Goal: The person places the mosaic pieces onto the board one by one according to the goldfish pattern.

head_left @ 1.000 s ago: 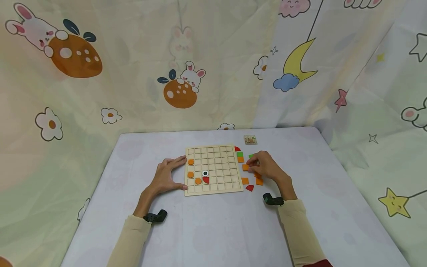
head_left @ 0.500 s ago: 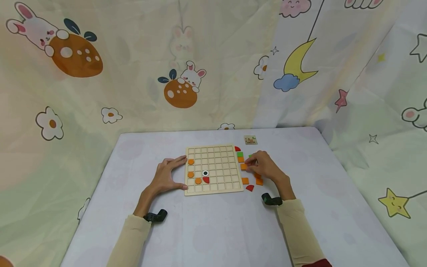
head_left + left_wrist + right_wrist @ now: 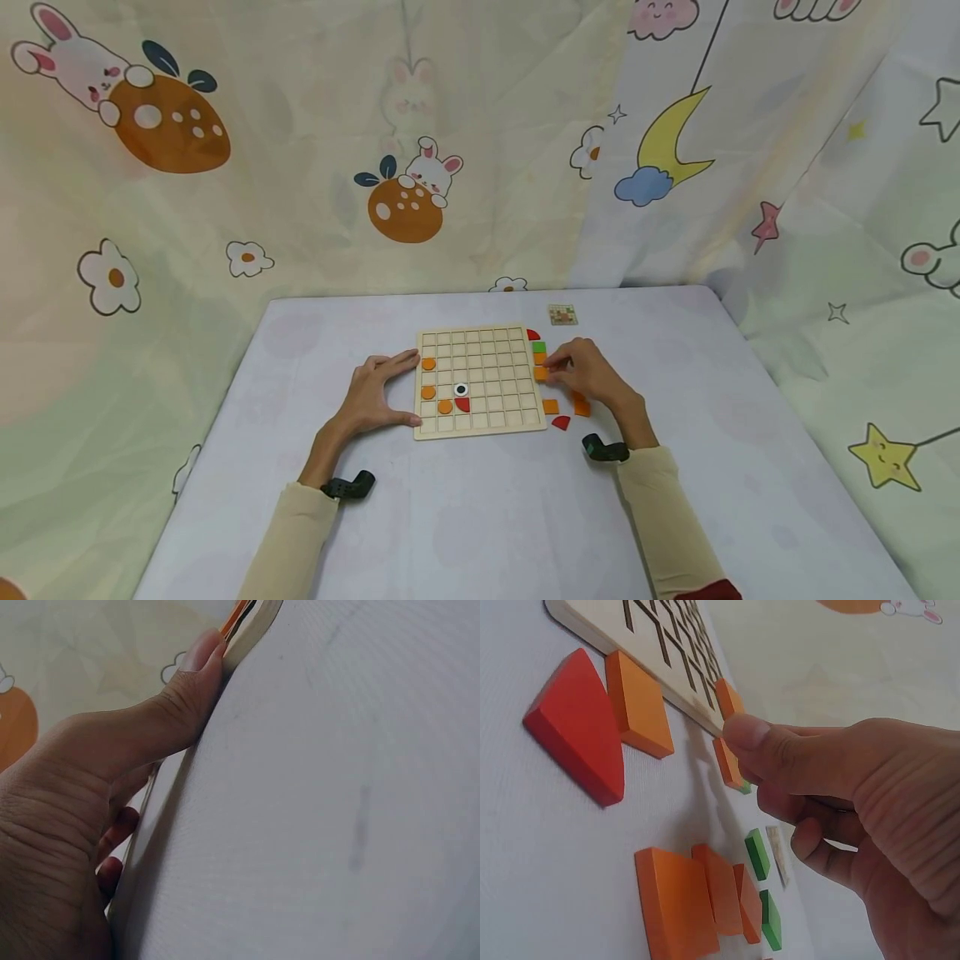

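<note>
A wooden grid board (image 3: pixel 495 358) lies on the table, with orange round pieces (image 3: pixel 428 364), a red quarter-round piece (image 3: pixel 462 405) and a white disc with a black dot (image 3: pixel 461 389) set in its left part. My left hand (image 3: pixel 372 392) spreads along the board's left edge. Its thumb (image 3: pixel 196 671) touches the rim near the front corner, fingertips at the side farther back. Beyond the opposite edge, my right hand (image 3: pixel 597 372) pinches an orange square tile (image 3: pixel 729 697) between thumb and fingers, close by the board's right rim.
Several loose pieces lie right of the board: an orange square (image 3: pixel 551 407), a red quarter-round (image 3: pixel 561 423), a green square (image 3: pixel 539 347) and more orange squares (image 3: pixel 676 900) below the right hand. A small patterned card (image 3: pixel 562 314) lies farther back.
My right hand has moved slightly left, bringing the orange square tile from among the loose pieces up to the board's right edge. My left hand has stayed in place.
</note>
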`<state>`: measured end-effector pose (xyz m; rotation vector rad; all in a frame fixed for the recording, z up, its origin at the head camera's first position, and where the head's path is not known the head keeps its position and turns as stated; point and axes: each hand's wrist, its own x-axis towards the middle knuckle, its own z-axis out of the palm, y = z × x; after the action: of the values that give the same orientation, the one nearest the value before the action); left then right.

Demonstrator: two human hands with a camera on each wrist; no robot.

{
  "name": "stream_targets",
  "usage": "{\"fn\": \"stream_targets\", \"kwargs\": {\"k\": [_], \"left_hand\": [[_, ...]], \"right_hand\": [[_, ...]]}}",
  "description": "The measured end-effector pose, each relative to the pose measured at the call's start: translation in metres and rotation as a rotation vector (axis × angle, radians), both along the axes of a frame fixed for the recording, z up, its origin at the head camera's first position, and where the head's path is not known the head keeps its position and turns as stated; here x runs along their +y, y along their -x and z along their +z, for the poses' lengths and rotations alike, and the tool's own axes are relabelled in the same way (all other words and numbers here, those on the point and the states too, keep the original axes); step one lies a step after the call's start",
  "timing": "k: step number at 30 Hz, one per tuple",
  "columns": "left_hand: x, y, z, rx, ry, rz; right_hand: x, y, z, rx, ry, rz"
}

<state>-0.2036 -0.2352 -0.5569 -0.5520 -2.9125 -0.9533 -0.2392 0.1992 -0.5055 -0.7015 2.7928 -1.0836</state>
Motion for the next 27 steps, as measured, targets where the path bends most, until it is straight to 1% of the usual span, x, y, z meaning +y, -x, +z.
{"fn": "stream_targets", "kwargs": {"k": [5,9,11,16,19,27], "left_hand": [[0.0,0.0,-0.001,0.006,0.006,0.0],[0.0,0.0,0.0,0.002,0.002,0.002],[0.0,0.0,-0.001,0.002,-0.002,0.002],[0.0,0.0,-0.001,-0.002,-0.015,0.003],[0.001,0.0,-0.001,-0.001,-0.019,-0.002],[0.0,-0.001,-0.001,0.011,-0.02,0.001]], "right_hand": [[-0.005,-0.001,-0.001,-0.039,0.005,-0.028],[-0.012,-0.002,-0.002,-0.036,0.005,-0.032],[-0.015,-0.002,-0.002,-0.025,0.004,-0.02],[-0.02,0.001,-0.004,0.017,0.031,0.044],[-0.023,0.004,-0.005,0.033,0.053,0.061],[-0.032,0.005,-0.008,0.008,0.081,0.08]]}}
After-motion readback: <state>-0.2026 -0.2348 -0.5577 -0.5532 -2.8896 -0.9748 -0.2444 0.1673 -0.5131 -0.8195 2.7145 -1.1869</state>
